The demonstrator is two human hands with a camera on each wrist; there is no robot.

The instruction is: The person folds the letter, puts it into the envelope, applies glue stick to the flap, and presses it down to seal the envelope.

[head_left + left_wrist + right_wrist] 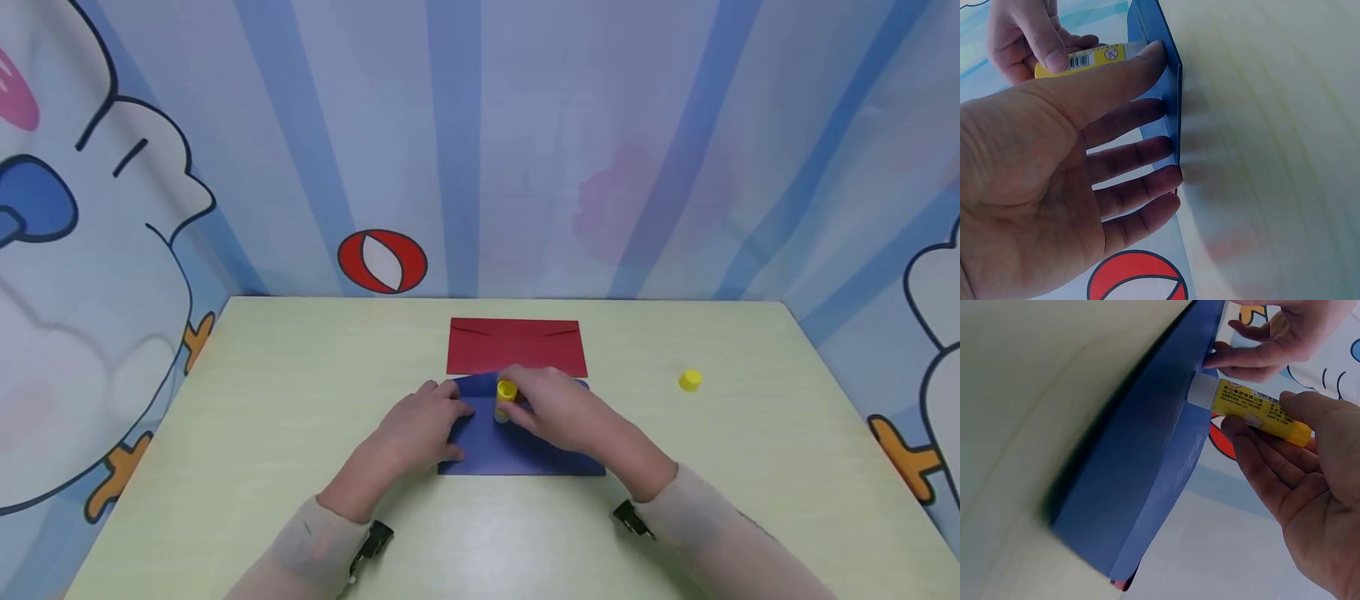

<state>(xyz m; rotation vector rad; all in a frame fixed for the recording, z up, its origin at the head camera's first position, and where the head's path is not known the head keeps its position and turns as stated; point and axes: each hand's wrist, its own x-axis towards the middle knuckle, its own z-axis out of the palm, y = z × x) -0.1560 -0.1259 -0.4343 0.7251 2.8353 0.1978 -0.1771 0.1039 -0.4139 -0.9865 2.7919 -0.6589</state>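
A blue envelope [517,450] lies flat on the table, its flap along the far side. My right hand [558,408] pinches a yellow glue stick [1254,409] between thumb and fingers; its white end touches the envelope near the flap fold. Shiny streaks show on the flap in the right wrist view. My left hand [420,429] rests on the envelope's left edge with fingers spread and fairly straight, fingertips pressing the paper in the left wrist view [1041,181]. The glue stick's yellow cap [690,381] stands apart on the table at the right.
A red envelope [517,348] lies just beyond the blue one. The pale table [300,350] ends at a printed backdrop [525,125] with blue stripes and cartoon figures.
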